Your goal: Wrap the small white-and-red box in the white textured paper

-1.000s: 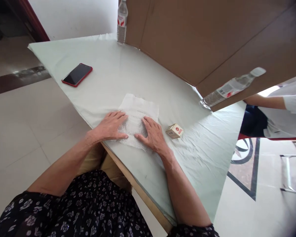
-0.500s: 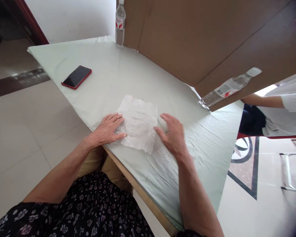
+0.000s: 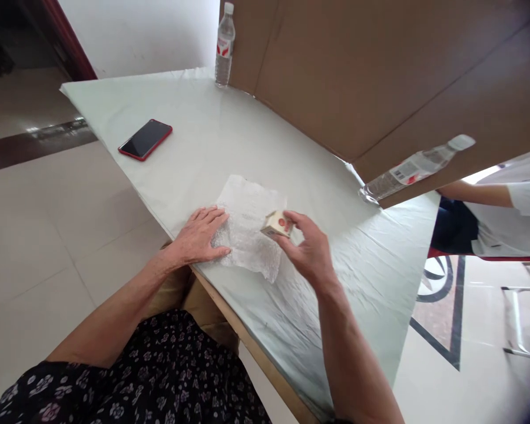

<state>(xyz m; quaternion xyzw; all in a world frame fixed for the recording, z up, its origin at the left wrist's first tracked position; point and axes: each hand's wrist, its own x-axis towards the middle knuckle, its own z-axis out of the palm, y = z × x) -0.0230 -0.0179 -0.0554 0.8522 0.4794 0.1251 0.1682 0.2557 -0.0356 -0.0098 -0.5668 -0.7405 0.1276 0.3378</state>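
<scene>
A sheet of bubble wrap (image 3: 247, 203) lies spread over the pale green tablecloth near the table's front edge. My left hand (image 3: 199, 237) rests flat on the sheet's left side, fingers stretched out and thumb apart. Between the thumb and fingers of my right hand (image 3: 308, 244) is a small cream-coloured box (image 3: 278, 224) with a red round mark. The box is over the right part of the bubble wrap; whether it touches the sheet I cannot tell.
A phone in a red case (image 3: 145, 139) lies at the left. Behind stands a large cardboard panel (image 3: 318, 76), with a water bottle (image 3: 224, 47) at its left and a tilted bottle (image 3: 413, 171) against its right. Another person's arm (image 3: 477, 193) shows at right.
The small box now shows in my right hand, which seemed to hold nothing before. My left hand stays on the bubble wrap. The whole view has shifted slightly.
</scene>
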